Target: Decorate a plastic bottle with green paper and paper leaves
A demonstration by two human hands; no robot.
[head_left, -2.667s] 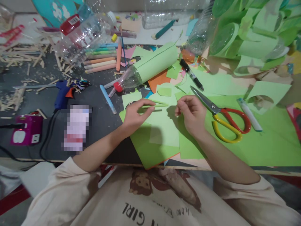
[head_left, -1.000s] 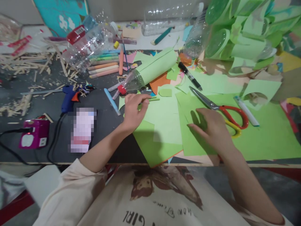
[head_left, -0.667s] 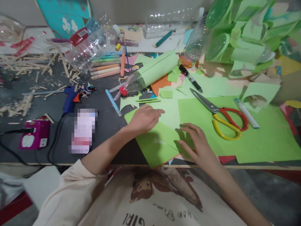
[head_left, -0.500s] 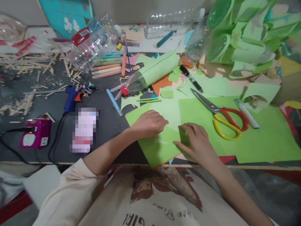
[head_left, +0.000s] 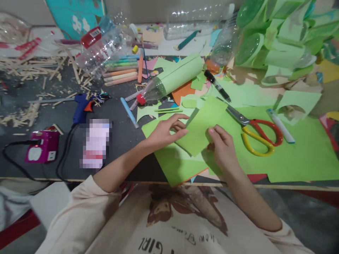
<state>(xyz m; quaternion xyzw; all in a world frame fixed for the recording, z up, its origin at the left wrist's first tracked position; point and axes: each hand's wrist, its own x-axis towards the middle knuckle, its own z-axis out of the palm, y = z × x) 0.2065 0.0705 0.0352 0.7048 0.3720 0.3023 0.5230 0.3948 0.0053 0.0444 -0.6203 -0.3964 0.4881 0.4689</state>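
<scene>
1. A right hand (head_left: 224, 148) pinches a small green sheet (head_left: 201, 125) at its right edge, thumb on top.
2. The left hand (head_left: 165, 132), thumb and forefinger parted, curls beside the sheet's left edge; whether it touches cannot be told.
3. The sheet tilts above layered papers on a dark table (head_left: 116, 151), left of red-and-yellow-handled scissors (head_left: 258, 137).
4. Behind, a paper-wrapped bottle (head_left: 182, 74) lies before a gray wall (head_left: 148, 10).

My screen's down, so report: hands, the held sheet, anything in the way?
Right hand pinching green sheet. Left hand open by its left edge, contact unclear. Sheet held over other papers; scissors alongside, partly behind it.
</scene>
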